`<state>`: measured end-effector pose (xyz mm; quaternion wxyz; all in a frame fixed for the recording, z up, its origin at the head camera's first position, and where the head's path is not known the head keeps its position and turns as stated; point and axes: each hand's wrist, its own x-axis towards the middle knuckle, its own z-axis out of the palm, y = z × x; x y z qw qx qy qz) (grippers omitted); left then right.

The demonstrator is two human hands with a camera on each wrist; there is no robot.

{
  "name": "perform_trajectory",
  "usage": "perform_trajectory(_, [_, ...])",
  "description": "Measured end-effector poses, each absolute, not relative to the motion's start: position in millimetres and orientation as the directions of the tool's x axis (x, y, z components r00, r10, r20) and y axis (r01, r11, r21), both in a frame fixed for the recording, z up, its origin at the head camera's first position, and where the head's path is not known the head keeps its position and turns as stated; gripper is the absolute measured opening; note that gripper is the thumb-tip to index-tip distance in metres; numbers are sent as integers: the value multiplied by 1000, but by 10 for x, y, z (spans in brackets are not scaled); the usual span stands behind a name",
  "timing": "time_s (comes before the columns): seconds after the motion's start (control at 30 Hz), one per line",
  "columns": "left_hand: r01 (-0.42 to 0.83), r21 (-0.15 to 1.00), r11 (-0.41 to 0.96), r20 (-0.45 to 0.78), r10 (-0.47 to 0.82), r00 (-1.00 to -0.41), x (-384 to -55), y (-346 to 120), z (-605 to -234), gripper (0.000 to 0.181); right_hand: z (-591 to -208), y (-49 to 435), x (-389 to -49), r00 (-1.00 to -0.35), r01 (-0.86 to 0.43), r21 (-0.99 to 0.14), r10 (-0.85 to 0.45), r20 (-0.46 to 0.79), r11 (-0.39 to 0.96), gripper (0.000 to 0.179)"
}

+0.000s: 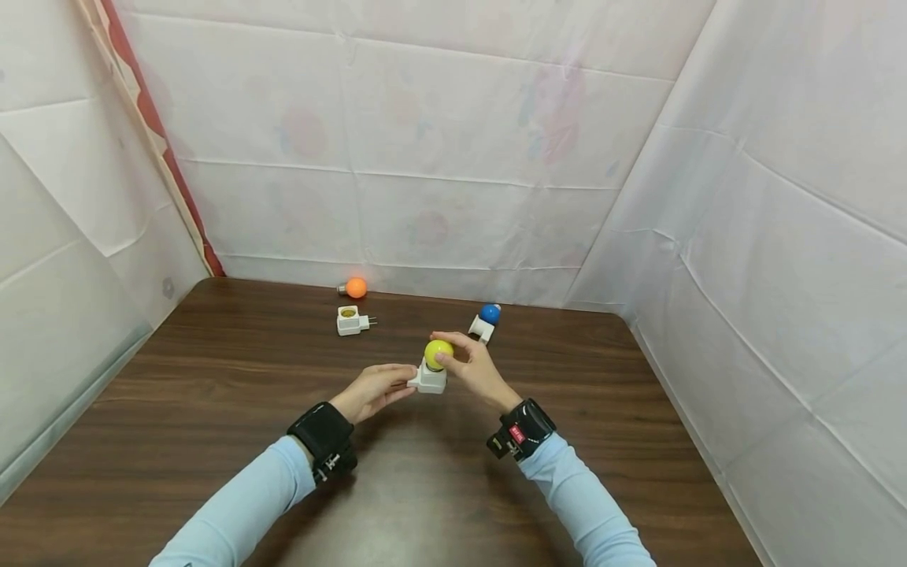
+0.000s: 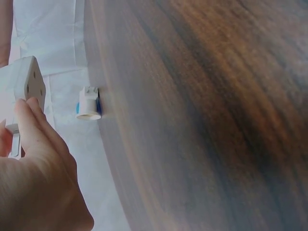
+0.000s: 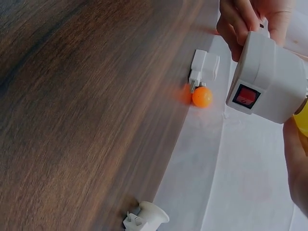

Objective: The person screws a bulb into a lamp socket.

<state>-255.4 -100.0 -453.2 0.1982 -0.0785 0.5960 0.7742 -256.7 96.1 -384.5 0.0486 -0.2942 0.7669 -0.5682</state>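
Observation:
My left hand [image 1: 374,389] pinches a white plug-in bulb socket [image 1: 430,382] by its plug end, above the tabletop. A yellow bulb [image 1: 436,351] sits at the socket's round mouth, and the thumb and fingers of my right hand [image 1: 479,373] grip it. In the right wrist view the socket's side carries a red switch [image 3: 246,96], while only a sliver of the yellow bulb [image 3: 302,118] shows. From the left wrist, the fingers of the left hand [image 2: 41,168] lie along the socket body [image 2: 26,82]; the bulb is hidden there.
Near the far edge lies an orange bulb [image 1: 357,287], with a second white socket [image 1: 349,321] just in front, its prongs pointing right. Farther right, a blue bulb [image 1: 490,314] is in a third white socket [image 1: 482,329]. White sheeting [image 1: 439,157] stands behind the brown table [image 1: 212,378].

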Motion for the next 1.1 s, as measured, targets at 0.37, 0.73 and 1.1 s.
perform_trajectory(0.37, [-391,891,-229,-347,208,-914,-2547,-1001,-4517,48,-3862,895,-2531,-869,-416,-867,-400,291,275,37])
perform_trajectory(0.73, [-396,885,-246,-350,209,-913,-2552,-1012,-4571,47,-4177,899,-2720,-872,-407,-885,-386,302,226,42])
perform_trajectory(1.1, [-411,883,-229,-369,203,-907,-2534,-1037,-4567,47,-3937,938,-2558,-823,-385,-916,-491,286,113,42])
